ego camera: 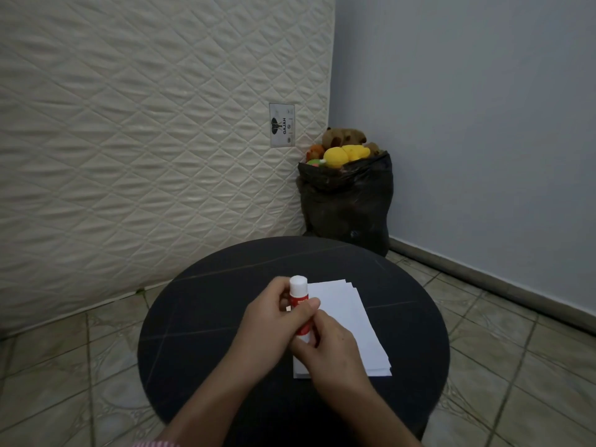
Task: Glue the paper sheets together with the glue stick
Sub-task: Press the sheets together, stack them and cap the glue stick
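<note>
Glue stick (pixel 299 304) held above the paper sheets (pixel 346 321), long axis tilted, white end up and away. Left hand (pixel 274 317) wraps the upper barrel, right hand (pixel 325 346) pinches the base — paper lies directly beneath on the round black table (pixel 200 317). Cap likely on — can't confirm.

Head view, forward-down, seemingly close above table (pixel 200 317)
</note>
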